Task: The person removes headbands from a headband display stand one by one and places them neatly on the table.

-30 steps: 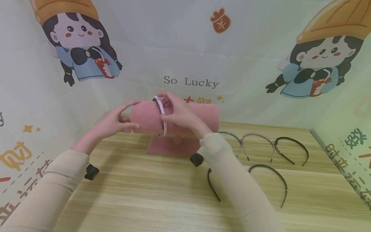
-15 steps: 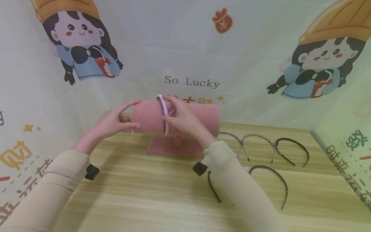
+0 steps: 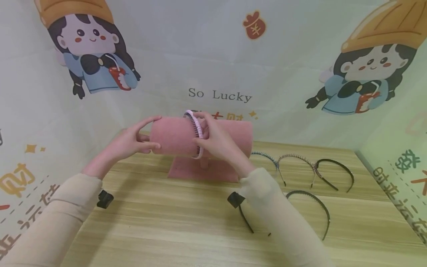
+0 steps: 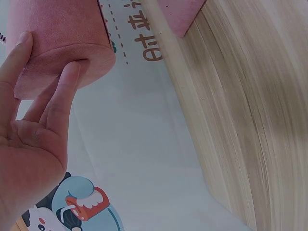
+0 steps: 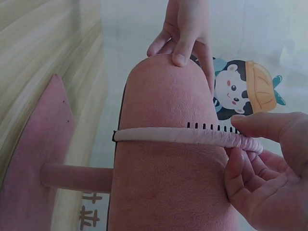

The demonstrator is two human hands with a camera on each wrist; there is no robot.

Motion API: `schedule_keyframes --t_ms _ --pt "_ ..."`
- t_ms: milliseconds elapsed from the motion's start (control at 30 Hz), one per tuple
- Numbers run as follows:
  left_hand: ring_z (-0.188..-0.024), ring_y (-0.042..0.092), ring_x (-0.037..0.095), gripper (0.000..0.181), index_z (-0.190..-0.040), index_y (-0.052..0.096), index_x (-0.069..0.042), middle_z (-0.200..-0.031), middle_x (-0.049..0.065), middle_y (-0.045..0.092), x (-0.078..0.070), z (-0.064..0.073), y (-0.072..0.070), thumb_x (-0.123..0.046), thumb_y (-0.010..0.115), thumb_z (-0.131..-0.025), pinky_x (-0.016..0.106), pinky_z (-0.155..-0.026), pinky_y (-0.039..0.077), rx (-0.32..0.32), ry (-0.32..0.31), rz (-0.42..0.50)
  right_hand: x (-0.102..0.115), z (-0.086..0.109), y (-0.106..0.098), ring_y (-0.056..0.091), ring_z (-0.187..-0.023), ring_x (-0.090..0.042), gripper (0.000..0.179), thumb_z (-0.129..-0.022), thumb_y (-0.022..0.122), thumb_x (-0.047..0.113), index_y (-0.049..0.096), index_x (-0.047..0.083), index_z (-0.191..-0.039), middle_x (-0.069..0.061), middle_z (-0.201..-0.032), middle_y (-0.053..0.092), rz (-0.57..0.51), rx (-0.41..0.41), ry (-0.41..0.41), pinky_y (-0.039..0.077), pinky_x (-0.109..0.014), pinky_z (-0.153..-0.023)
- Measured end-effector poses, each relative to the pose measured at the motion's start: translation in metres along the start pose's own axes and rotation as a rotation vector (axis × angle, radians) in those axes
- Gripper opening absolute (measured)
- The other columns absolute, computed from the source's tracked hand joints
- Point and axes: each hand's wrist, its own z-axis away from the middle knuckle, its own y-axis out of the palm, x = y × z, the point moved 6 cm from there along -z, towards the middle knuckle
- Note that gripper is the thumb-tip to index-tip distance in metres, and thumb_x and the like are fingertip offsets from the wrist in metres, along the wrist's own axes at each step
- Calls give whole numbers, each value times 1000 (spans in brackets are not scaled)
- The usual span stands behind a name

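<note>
A pink velvet headband display stand (image 3: 171,135), a horizontal roll on a post with a flat base (image 3: 185,170), stands on the table. My left hand (image 3: 128,141) grips the roll's left end, thumb and fingers on its rim, as the left wrist view also shows. Around the middle of the roll sits a pale pink headband (image 5: 166,135) with black comb teeth on its inner side. My right hand (image 3: 218,140) pinches this headband between thumb and fingers; in the right wrist view the teeth near the thumb stand out past the band's edge.
Right of the stand lie a blue headband (image 3: 263,153), a brownish headband (image 3: 295,155) and a black headband (image 3: 337,162). Nearer the front is another dark headband (image 3: 311,194), with one more partly hidden by my right sleeve. A printed cloth (image 3: 213,55) surrounds the wooden table (image 3: 160,222).
My right hand has slid the pale pink headband a little to the right along the roll. The left hand has stayed on the roll's end.
</note>
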Motion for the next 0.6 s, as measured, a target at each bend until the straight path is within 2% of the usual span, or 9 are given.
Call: schedule_keyframes --t_ms 233,433,600 --pt "-95 75 28 88 -153 21 -49 -128 20 67 1 2 0 -40 76 -85 43 -86 60 -7 -17 -9 -3 6 -4 55 -76 -19 69 -84 77 8 45 30 -141 -6 -92 56 14 -101 -5 49 -27 -55" --pt "-94 75 26 88 -153 20 -48 -128 21 66 0 2 -1 -40 75 -86 42 -85 60 -13 -10 -23 -7 8 -9 56 -77 -19 67 -82 76 0 52 32 -136 -7 -95 58 -25 -136 29 50 -25 -54" --pt "-91 76 24 88 -152 21 -50 -127 20 67 1 2 -1 -42 76 -84 42 -84 60 -16 -11 -36 -10 12 -14 57 -87 -21 66 -80 72 -4 54 30 -133 -7 -100 58 -71 -195 88 53 -27 -59"
